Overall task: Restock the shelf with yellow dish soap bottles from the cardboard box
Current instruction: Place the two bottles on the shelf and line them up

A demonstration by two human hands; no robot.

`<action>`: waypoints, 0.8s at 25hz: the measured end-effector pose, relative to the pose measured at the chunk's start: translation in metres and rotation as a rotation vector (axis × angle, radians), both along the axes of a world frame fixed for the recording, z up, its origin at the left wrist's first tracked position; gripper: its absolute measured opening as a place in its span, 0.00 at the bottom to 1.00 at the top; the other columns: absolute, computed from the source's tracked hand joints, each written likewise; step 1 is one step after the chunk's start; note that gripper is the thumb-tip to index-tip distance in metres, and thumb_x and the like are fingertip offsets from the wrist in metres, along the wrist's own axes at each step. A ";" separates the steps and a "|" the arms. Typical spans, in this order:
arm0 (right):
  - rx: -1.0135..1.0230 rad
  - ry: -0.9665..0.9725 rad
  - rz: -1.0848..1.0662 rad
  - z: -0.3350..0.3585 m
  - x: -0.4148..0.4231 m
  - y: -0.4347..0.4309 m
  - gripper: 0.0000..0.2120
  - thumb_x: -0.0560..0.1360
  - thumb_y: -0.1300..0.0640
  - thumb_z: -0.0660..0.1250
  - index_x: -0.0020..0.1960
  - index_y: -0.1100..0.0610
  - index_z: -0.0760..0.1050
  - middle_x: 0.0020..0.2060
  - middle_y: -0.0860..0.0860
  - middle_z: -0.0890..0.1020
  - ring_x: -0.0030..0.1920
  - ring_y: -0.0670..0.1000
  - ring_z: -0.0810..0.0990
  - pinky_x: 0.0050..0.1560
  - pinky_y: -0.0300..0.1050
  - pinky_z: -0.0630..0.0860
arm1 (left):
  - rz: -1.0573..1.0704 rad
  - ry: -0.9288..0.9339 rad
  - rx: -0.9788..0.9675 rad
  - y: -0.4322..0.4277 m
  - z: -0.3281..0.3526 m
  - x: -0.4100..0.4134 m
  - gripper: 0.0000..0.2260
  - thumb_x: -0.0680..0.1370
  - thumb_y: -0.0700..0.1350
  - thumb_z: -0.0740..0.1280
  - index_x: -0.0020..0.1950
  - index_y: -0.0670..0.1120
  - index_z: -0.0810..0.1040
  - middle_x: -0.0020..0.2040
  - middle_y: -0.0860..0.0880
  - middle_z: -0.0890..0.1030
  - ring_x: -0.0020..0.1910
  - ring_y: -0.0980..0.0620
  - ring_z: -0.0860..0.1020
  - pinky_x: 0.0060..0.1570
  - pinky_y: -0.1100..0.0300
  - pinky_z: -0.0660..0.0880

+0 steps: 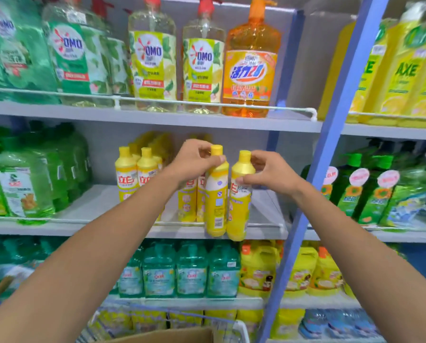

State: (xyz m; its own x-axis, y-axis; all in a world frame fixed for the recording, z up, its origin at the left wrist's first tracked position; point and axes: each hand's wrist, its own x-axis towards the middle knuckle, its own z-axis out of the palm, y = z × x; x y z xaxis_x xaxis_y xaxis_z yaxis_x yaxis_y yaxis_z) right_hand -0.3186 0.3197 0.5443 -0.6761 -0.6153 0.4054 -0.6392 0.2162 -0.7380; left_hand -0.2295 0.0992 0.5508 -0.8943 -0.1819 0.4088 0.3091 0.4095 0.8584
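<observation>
Two yellow dish soap bottles hang in front of the middle shelf [264,214]. My left hand [194,162] grips the neck of the left bottle [215,204], whose back label faces me. My right hand [269,173] holds the shoulder of the right bottle [239,209] between thumb and fingers. Both bottle bases sit at the level of the shelf's front rail. More yellow bottles [135,174] stand in rows on the shelf to the left and behind my hands. The cardboard box [172,336] shows only its top edge at the bottom of the view.
Green detergent bottles [24,189] fill the middle shelf's left end. Large OMO bottles [152,58] and an orange bottle [250,68] stand on the shelf above. A blue upright post [325,154] bounds the bay on the right. Teal bottles [192,271] stand below.
</observation>
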 end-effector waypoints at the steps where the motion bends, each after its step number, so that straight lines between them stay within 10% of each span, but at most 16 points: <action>1: -0.008 0.011 -0.002 0.003 -0.011 0.006 0.23 0.65 0.61 0.83 0.57 0.59 0.81 0.50 0.54 0.87 0.53 0.56 0.85 0.57 0.51 0.82 | 0.016 0.003 0.002 0.009 0.003 -0.010 0.14 0.74 0.45 0.76 0.48 0.35 0.82 0.38 0.43 0.80 0.38 0.51 0.76 0.38 0.55 0.72; 5: -0.049 0.020 0.008 0.005 -0.049 0.022 0.22 0.65 0.61 0.83 0.57 0.60 0.81 0.50 0.54 0.87 0.54 0.58 0.85 0.57 0.51 0.82 | 0.179 -0.005 -0.030 0.031 0.007 -0.058 0.23 0.65 0.58 0.75 0.41 0.38 0.81 0.34 0.47 0.79 0.34 0.52 0.74 0.37 0.53 0.74; 13: -0.040 -0.012 -0.046 -0.018 -0.094 0.026 0.24 0.67 0.59 0.81 0.61 0.54 0.79 0.52 0.48 0.86 0.52 0.48 0.85 0.55 0.48 0.81 | 0.353 -0.084 -0.053 0.064 -0.012 -0.105 0.17 0.75 0.48 0.74 0.33 0.48 0.69 0.32 0.51 0.68 0.35 0.48 0.68 0.38 0.54 0.66; 20: -0.016 -0.013 -0.091 -0.035 -0.115 0.016 0.23 0.67 0.55 0.81 0.59 0.56 0.79 0.52 0.50 0.85 0.52 0.50 0.84 0.57 0.55 0.81 | 0.333 -0.118 -0.024 0.060 -0.033 -0.122 0.09 0.75 0.47 0.74 0.40 0.46 0.77 0.42 0.47 0.80 0.44 0.43 0.79 0.48 0.50 0.78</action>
State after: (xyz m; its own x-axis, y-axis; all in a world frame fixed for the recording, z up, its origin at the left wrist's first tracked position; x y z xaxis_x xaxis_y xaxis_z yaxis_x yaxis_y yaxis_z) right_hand -0.4332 0.3360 0.5098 -0.7343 -0.5445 0.4054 -0.6078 0.2615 -0.7498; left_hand -0.3514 0.1589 0.5182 -0.8285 -0.4635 0.3142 0.0547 0.4914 0.8692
